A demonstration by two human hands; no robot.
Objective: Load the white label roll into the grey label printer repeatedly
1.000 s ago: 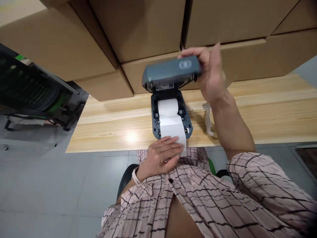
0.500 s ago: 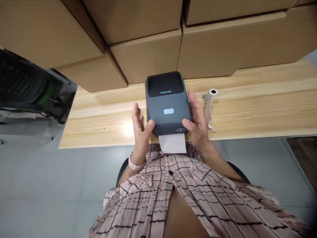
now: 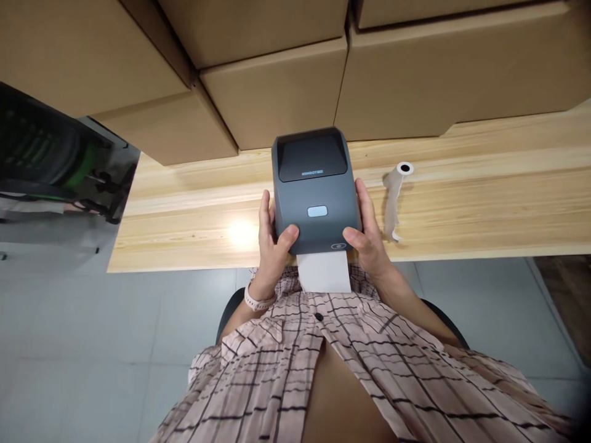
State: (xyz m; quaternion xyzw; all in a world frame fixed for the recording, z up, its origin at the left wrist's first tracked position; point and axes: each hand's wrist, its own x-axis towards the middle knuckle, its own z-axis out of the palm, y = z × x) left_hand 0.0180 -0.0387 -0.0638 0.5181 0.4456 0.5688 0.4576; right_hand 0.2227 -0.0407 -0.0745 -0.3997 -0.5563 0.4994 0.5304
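A dark grey-blue label printer with a glossy black lid and a pale button is in front of me at the table's near edge. A strip of blank white label paper sticks out of its front and hangs past the edge. My left hand grips the printer's left side, thumb on the front corner. On the opposite side my right hand holds it in the same way, with its thumb near the round logo. The printer's underside is hidden.
To the right on the wooden table stands a small roll of white paper, partly unrolled. Cardboard boxes are stacked along the back. A dark chair is on the floor at the left.
My left hand has closed in from beside the printer onto its left side. My right hand has stayed against the other side.
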